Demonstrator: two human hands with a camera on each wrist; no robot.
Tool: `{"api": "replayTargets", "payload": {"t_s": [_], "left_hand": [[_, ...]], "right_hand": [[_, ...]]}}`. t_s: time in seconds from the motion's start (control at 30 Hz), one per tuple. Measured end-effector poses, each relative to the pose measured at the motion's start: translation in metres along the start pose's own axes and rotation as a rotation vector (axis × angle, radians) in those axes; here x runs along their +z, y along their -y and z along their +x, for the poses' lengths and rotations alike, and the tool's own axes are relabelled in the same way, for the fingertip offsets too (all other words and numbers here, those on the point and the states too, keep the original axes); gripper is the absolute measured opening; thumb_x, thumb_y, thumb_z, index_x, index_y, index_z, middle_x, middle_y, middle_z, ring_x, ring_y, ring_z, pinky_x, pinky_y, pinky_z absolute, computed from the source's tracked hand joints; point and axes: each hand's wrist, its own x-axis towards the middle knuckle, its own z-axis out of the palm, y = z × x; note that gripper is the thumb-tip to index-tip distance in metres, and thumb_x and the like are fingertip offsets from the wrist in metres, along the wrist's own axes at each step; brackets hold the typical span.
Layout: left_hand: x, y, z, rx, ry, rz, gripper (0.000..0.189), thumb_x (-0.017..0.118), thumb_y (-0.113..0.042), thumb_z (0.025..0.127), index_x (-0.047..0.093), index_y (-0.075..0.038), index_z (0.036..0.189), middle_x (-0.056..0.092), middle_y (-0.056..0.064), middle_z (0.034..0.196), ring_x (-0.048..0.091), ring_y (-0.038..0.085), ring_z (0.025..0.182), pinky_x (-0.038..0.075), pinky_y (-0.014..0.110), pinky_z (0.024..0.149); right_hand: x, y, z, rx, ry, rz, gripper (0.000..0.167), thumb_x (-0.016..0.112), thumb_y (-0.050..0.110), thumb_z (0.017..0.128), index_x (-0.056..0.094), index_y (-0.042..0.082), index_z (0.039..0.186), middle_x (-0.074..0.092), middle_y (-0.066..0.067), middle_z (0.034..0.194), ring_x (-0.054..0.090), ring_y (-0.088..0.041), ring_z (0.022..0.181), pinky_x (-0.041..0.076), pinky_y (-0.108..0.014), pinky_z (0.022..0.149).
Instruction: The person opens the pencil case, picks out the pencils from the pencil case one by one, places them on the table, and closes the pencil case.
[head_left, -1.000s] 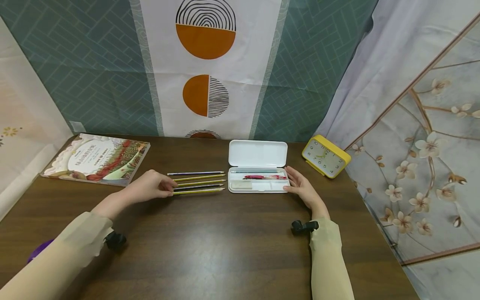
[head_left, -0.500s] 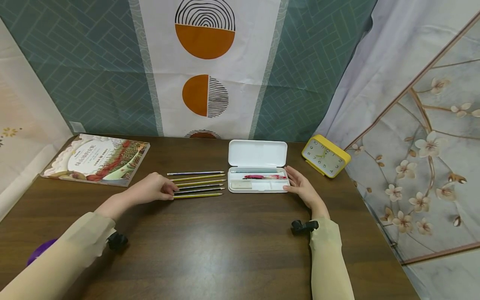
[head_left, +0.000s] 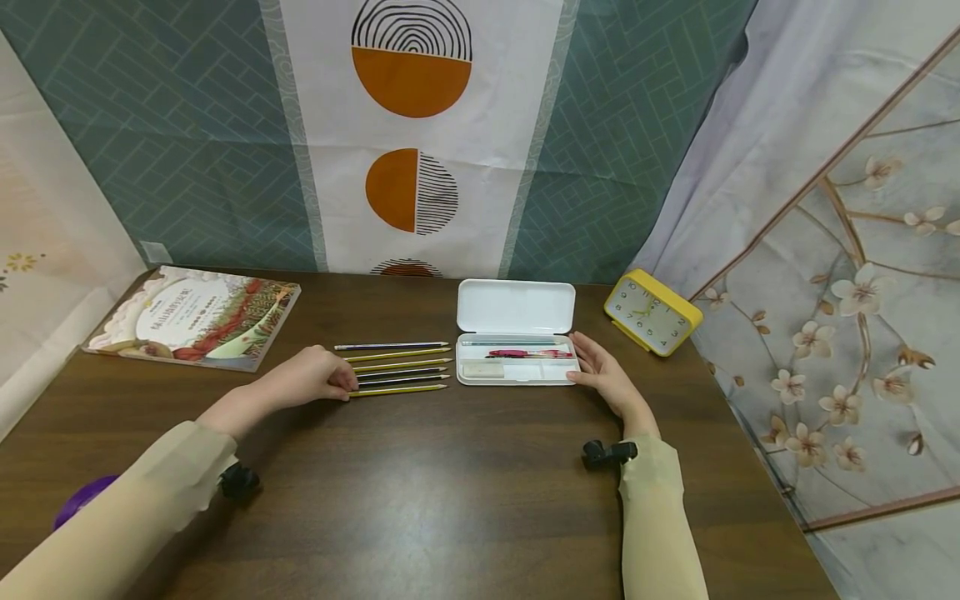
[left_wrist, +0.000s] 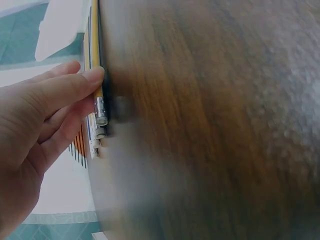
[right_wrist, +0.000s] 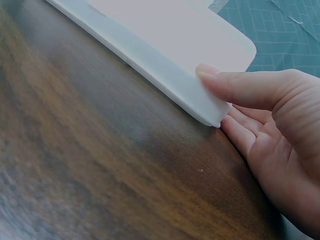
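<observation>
Pencil (head_left: 397,390) pinched by left hand (head_left: 311,377); book (head_left: 197,318) cover Chinese-lettered, clock (head_left: 651,315) numbered

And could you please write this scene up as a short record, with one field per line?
Surface: brown wooden table
Left hand: pinches the nearest pencil by its end away from the case
Right hand: holds the right end of the white pencil case, thumb on its rim
Pencil row: side by side, points toward the case
Case lid: open, at the back
Case contents: red pen, whitish block, thin bluish stick
Far left: book
Far right: yellow clock
Near left: purple object, partly hidden by the sleeve
</observation>
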Motion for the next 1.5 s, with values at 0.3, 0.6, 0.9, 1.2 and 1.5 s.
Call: {"api": "replayTargets", "payload": {"t_s": [0.3, 0.6, 0.9, 1.2, 1.5], "left_hand": [[0.002, -0.001, 0.000, -0.012, -0.006, 0.014, 0.009, 0.079, -0.006, 0.077, 0.074, -0.010, 0.083, 0.073, -0.004, 0.078, 0.069, 0.007, 0.070, 0.055, 0.021, 0.063], [0.002, -0.002, -0.002, -0.029, -0.013, 0.030, 0.011, 0.080, -0.009, 0.078, 0.075, -0.010, 0.088, 0.074, -0.002, 0.082, 0.071, 0.010, 0.072, 0.057, 0.023, 0.065], [-0.014, -0.011, 0.009, -0.032, -0.059, 0.020, 0.017, 0.081, -0.009, 0.077, 0.076, -0.004, 0.092, 0.075, 0.004, 0.084, 0.071, 0.012, 0.072, 0.057, 0.026, 0.063], [-0.032, -0.029, 0.049, -0.036, -0.097, -0.033, 0.019, 0.078, -0.008, 0.081, 0.076, -0.002, 0.099, 0.076, 0.006, 0.089, 0.071, 0.015, 0.077, 0.059, 0.031, 0.070], [-0.022, -0.043, 0.101, -0.008, -0.168, -0.089, 0.021, 0.077, -0.008, 0.083, 0.075, -0.001, 0.102, 0.076, 0.008, 0.092, 0.072, 0.018, 0.081, 0.059, 0.034, 0.075]], "right_hand": [[0.001, 0.000, -0.001, -0.001, -0.001, 0.023, 0.082, 0.063, -0.004, 0.090, 0.014, 0.000, 0.156, 0.016, -0.015, 0.163, 0.014, -0.030, 0.151, 0.020, -0.038, 0.120], [0.000, 0.000, 0.001, -0.004, 0.003, 0.009, 0.081, 0.063, -0.003, 0.090, 0.015, -0.001, 0.155, 0.017, -0.015, 0.163, 0.014, -0.030, 0.151, 0.015, -0.044, 0.120], [-0.001, 0.002, 0.000, -0.017, -0.001, 0.006, 0.082, 0.063, -0.005, 0.089, 0.014, -0.003, 0.155, 0.016, -0.020, 0.162, 0.013, -0.034, 0.151, 0.018, -0.042, 0.120], [-0.002, 0.001, -0.002, 0.001, -0.001, 0.016, 0.082, 0.062, -0.005, 0.090, 0.013, -0.001, 0.156, 0.016, -0.016, 0.163, 0.013, -0.031, 0.151, 0.017, -0.043, 0.121], [-0.001, -0.001, 0.001, -0.006, 0.000, 0.019, 0.082, 0.063, -0.006, 0.090, 0.013, -0.002, 0.155, 0.016, -0.018, 0.163, 0.014, -0.032, 0.151, 0.023, -0.035, 0.120]]}}
